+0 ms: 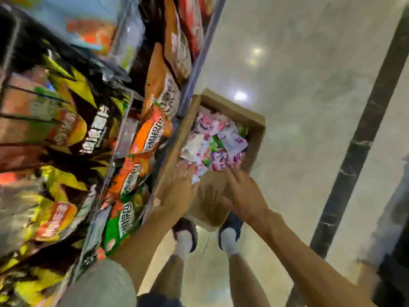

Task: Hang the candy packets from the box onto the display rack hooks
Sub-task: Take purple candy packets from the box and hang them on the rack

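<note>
Both the left hand [177, 191] and right hand [245, 196], fingers seemingly spread and empty, reach over the box [254, 120] of candy packets [217, 142].

Both hands [177, 191] prob. over box [254, 127]

my left arm wears a short pale grey sleeve [106, 282], and my right arm is bare. my legs are bare below dark shorts [159, 301]. i wear white socks [184, 241] inside dark slip-on shoes [231, 220].
</note>
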The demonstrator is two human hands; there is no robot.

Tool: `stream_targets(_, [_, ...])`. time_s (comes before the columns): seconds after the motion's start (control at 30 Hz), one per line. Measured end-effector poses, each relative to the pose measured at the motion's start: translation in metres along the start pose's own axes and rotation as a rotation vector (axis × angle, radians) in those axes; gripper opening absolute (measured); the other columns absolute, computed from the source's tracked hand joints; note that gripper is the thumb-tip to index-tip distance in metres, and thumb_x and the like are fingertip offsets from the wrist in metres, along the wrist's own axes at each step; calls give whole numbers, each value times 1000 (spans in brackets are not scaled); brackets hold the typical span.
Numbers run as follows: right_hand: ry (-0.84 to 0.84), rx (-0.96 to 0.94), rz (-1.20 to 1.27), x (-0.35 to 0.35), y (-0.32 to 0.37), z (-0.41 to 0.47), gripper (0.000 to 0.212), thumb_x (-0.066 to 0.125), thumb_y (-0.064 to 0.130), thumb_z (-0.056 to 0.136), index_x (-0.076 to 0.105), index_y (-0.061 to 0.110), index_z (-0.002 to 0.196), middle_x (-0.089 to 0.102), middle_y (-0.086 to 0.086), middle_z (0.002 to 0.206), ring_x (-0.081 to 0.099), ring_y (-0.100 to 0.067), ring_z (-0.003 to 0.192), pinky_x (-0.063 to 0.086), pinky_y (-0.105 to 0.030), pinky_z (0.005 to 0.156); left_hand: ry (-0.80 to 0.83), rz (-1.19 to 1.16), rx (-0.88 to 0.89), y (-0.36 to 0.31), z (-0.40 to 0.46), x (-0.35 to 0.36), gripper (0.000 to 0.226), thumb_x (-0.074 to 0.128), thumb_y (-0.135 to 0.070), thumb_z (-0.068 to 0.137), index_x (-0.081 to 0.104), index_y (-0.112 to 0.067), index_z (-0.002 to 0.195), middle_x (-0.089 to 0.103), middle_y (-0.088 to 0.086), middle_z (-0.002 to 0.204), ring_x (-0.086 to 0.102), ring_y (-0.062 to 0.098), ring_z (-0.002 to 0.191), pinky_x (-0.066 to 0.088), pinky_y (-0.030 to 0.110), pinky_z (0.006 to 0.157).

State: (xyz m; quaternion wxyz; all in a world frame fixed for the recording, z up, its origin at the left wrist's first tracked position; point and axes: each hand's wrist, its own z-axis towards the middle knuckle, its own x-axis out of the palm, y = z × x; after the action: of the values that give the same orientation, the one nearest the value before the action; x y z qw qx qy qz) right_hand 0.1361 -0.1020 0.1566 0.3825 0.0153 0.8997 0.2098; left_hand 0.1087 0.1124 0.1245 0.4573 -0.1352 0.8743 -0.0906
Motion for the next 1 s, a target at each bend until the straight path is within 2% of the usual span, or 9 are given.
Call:
stream_targets(0.17, [-16,44,49,66,-22,64,90,75,48,86,30,18,158,44,-12,152,46,-33,138,40,-43,112,-65,154,132,40,99,78,75,62,-40,99,27,-17,160,37,10,162,38,28,147,42,43,115])
stream_targets(0.33, [-5,57,110,111,-43,106,86,65,47,95,18,20,163,29,-14,164,32,-34,149,30,-44,120,-146,278,169,74,179,138,87,75,-13,83,31,-5,157,35,24,159,38,38,147,39,47,117])
stream_targets(0.43, [12,85,150,127,-54,122,87,64,46,96,15,22,163,25,-14,166,28,-33,152,29,-43,123,-220,307,135,76,194,158,72,59,2,86,36,-4,154,46,23,153,49,36,139,45,43,111])
stream_targets(0.6, [37,90,192,131,-59,124,84,65,44,96,19,20,162,26,-11,166,29,-30,151,30,-41,121,-255,303,200,70,188,160,51,40,-3,95,51,-11,144,58,12,145,60,28,130,57,36,95])
stream_targets(0.7, [73,85,239,125,-60,121,78,62,43,98,23,18,161,32,-10,162,35,-29,147,34,-41,119,-304,58,159,73,175,150,54,40,2,92,53,-8,144,57,13,146,57,28,133,52,37,105])
stream_targets(0.77, [110,119,332,121,-58,120,74,60,43,100,25,19,160,36,-8,160,39,-27,144,36,-40,117,-281,-241,80,74,162,137,49,48,3,98,53,-10,145,58,8,146,55,21,135,40,20,113])
stream_targets(0.83, [137,176,466,113,-54,120,71,58,43,101,25,20,160,35,-5,162,38,-23,146,31,-34,117,-206,-559,-39,70,149,117,42,50,-5,105,55,-14,145,57,2,147,51,13,135,34,8,108])
stream_targets(0.9, [144,230,617,105,-48,122,69,57,41,102,26,20,160,36,-1,162,37,-16,145,30,-26,113,-140,-700,-100,68,141,101,36,47,-16,109,58,-19,143,58,-2,145,51,6,130,40,12,104])
stream_targets(1.0, [169,275,826,98,-43,128,70,59,41,102,26,22,160,39,2,160,41,-8,135,33,-22,104,-71,-795,-146,75,131,91,33,43,-31,107,62,-46,129,67,-6,129,64,11,117,55,39,99])
